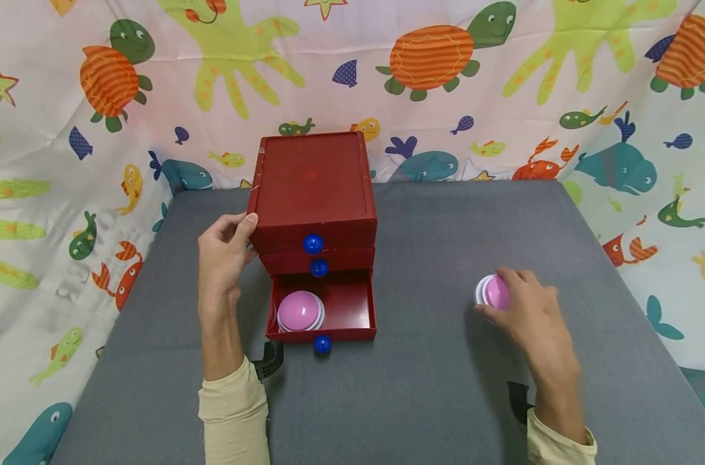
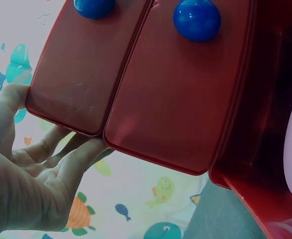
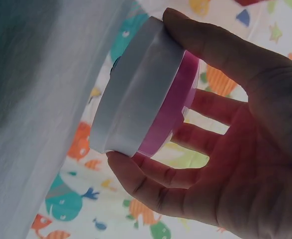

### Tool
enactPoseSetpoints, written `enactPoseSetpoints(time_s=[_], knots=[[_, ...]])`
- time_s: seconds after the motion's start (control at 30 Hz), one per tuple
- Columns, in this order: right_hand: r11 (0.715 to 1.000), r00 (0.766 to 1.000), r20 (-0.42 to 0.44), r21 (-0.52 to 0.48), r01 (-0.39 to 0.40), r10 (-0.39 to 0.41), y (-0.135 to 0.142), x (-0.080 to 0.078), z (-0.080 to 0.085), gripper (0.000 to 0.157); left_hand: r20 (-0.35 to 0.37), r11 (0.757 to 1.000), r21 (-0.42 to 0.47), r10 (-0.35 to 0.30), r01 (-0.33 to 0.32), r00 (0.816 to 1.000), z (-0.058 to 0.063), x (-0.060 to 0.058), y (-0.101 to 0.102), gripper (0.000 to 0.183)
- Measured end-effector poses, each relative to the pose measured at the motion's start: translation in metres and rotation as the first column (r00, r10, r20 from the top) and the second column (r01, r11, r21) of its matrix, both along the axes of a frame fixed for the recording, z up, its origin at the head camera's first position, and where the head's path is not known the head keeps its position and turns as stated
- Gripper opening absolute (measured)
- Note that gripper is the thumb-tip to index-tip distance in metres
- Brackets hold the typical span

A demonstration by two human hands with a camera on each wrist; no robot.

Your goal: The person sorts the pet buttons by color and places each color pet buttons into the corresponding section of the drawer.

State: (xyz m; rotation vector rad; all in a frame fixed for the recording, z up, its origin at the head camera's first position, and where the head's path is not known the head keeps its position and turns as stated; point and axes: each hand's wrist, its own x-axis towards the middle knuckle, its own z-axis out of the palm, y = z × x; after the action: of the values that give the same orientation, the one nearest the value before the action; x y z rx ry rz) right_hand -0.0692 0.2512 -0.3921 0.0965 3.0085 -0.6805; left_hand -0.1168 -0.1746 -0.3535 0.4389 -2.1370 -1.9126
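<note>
A small red drawer unit (image 1: 313, 181) with blue round knobs stands on the grey table, its lowest drawer (image 1: 352, 334) pulled out. My left hand (image 1: 223, 248) holds the unit at its front left corner, thumb at the top edge and fingers against the side. Inside the open drawer, on the left, sits a round white puck with a pink dome (image 1: 299, 311). Over the table to the right, my right hand (image 1: 529, 310) grips a similar pink-and-white puck (image 3: 138, 89) by its rim, thumb on one side and fingers on the other. Its white base faces away from the palm.
The two upper drawers (image 2: 173, 99) are closed. Grey table surface (image 1: 422, 387) lies between the drawer unit and the right hand. A cloth with printed sea animals (image 1: 352, 110) hangs behind and along both sides of the table.
</note>
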Motion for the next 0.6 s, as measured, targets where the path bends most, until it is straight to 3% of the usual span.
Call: enactPoseSetpoints(time_s=[0.3, 0.6], knots=[[0.995, 0.993, -0.071, -0.017, -0.098, 0.097, -0.045, 0.002, 0.009, 0.073, -0.005, 1.000, 0.003, -0.001, 0.001, 1.000, 0.001, 0.001, 0.000, 0.044], [0.971, 0.957, -0.165, 0.019, -0.239, 0.239, -0.098, 0.004, 0.010, 0.077, 0.001, 0.999, 0.046, -0.001, 0.001, 1.000, 0.001, 0.001, -0.001, 0.045]])
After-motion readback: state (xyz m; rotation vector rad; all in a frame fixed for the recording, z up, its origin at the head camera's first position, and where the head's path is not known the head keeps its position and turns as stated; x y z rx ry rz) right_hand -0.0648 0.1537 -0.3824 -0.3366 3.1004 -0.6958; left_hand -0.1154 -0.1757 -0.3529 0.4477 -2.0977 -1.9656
